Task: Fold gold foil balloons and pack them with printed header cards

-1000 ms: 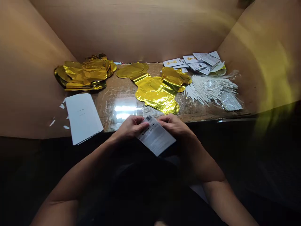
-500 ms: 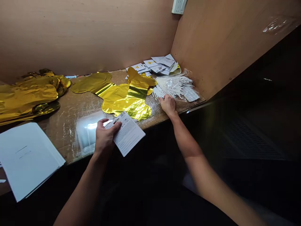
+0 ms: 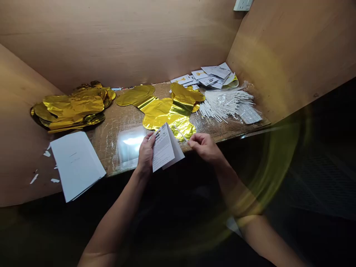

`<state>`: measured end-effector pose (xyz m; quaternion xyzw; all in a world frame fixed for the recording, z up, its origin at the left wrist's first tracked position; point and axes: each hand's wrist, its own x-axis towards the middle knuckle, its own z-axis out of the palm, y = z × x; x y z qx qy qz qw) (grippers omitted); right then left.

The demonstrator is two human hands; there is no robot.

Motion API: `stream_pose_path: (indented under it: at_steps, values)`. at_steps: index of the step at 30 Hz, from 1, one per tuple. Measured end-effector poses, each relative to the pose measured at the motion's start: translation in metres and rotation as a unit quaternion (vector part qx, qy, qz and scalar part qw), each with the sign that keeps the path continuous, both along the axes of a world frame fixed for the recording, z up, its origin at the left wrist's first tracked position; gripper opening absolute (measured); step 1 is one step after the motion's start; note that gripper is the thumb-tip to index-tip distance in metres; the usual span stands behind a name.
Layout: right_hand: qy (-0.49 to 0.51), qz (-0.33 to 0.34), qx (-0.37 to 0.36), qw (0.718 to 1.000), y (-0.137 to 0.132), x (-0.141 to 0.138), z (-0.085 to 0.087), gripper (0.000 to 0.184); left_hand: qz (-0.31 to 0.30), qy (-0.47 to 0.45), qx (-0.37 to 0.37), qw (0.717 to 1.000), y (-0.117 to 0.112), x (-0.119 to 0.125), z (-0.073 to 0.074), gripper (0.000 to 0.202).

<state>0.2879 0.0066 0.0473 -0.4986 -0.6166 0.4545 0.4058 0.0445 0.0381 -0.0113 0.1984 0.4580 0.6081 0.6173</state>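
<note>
My left hand (image 3: 146,150) grips a folded white printed card (image 3: 162,150) by its left edge, above the front edge of the table. The card stands partly open like a tent, its two leaves apart on the right. Just to its right, my right hand (image 3: 204,146) pinches a thin white stick (image 3: 181,134) whose far end points up and left toward the card. Behind both hands lies a flat gold foil balloon (image 3: 158,109). A fanned heap of white sticks (image 3: 219,105) rests on clear plastic at the right.
Folded white cards (image 3: 213,76) are piled at the back right. More gold foil (image 3: 72,107) is stacked at the left, behind a stack of white paper (image 3: 78,163). Paper scraps (image 3: 33,179) lie at the far left. Wooden panels enclose the table, and a socket (image 3: 243,5) hangs above.
My right hand has come back from the heap toward the card with a white stick. The card, closed before, now stands open. The view has turned left.
</note>
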Motion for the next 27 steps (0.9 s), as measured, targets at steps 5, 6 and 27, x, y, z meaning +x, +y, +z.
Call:
stream_pose_path:
  at_steps: [5, 6, 27]
  values:
    - [-0.023, -0.001, -0.010, 1.000, -0.005, -0.036, -0.009, 0.033, -0.016, 0.025, 0.012, 0.999, -0.009, 0.008, -0.001, 0.058]
    - [-0.010, -0.009, -0.012, 1.000, -0.002, -0.037, -0.015, 0.036, -0.021, 0.026, 0.020, 0.999, -0.012, 0.010, -0.001, 0.062]
    - [0.230, 0.053, -0.214, 0.948, -0.044, -0.041, -0.082, 0.055, -0.167, 0.750, -0.122, 0.629, 0.000, -0.169, 0.014, 0.031]
